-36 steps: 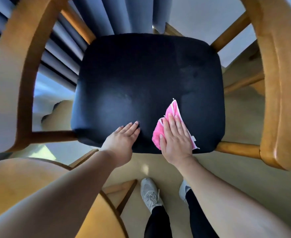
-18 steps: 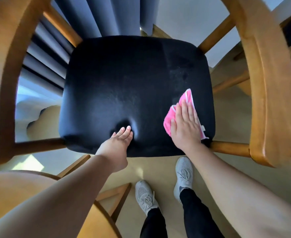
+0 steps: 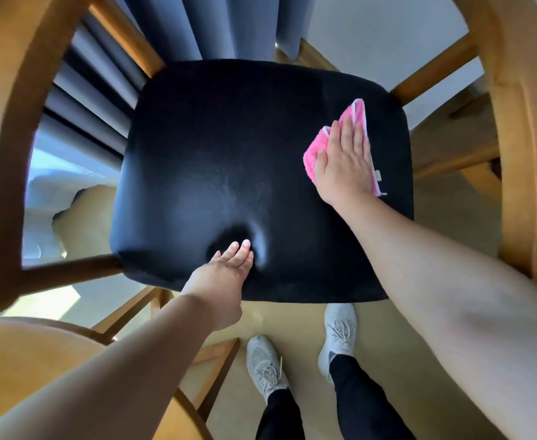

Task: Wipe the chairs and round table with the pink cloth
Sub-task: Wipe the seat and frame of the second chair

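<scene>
Now right hand (image 3: 345, 163) flat on pink cloth (image 3: 318, 147), farther up chair seat (image 3: 229, 154), left hand (image 3: 226, 271) flat

No writing can be read from where I stand. The only label in sight is a small white tag (image 3: 377, 175) on the right edge of the pink cloth (image 3: 316, 154), and any print on it is too small to make out.
</scene>
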`<state>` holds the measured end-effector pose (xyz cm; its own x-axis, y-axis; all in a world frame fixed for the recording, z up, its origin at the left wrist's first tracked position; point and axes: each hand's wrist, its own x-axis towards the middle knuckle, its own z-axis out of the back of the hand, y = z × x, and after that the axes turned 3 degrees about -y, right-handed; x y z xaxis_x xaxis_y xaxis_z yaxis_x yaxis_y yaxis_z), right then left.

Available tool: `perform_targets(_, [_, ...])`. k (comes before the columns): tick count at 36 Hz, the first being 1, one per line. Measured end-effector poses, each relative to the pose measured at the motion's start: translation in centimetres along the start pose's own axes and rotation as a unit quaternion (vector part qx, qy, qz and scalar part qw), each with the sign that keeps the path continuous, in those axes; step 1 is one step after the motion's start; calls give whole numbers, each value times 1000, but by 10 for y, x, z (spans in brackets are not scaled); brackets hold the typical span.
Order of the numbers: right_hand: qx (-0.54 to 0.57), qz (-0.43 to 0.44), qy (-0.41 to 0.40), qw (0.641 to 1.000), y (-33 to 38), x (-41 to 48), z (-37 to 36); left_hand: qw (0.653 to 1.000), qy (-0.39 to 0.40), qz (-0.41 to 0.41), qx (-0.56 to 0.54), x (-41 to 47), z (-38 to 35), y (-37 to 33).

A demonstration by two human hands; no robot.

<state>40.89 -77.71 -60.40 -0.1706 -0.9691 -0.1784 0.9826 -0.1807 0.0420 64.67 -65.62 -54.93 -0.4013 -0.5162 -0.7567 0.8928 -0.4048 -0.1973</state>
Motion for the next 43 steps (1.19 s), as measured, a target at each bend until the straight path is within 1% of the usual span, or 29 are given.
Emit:
perform_targets(5, [-11, 39, -2, 999, 6, 35, 11, 1000, 8, 1, 0, 1, 1, 0])
perform_targets(11, [3, 121, -13, 993, 16, 98, 24, 1000, 1, 2, -10, 5, -3, 2])
perform_targets(15, [26, 129, -12, 991, 20, 125, 27, 1000, 5, 12, -11, 8, -3, 1])
perform_targets(20, [43, 136, -13, 990, 12, 124, 24, 1000, 15, 19, 0, 7, -1, -3])
perform_targets(23, [47, 97, -20, 994, -8, 113, 21, 1000, 14, 22, -6, 6, 1, -3])
perform_targets(28, [32, 29, -36, 998, -39, 67, 16, 1000, 4, 25, -9, 5, 0, -3])
perform_targets(34, [46, -85, -16, 995, -59, 4, -1, 1000, 1, 26, -7, 4, 1, -5])
perform_targets(38, [83, -178, -26, 980, -60, -62, -20, 1000, -3, 25, 13, 3, 0, -6])
perform_targets(43, [140, -286, -39, 947, -47, -139, -34, 1000, -10, 21, 6, 2, 0, -5])
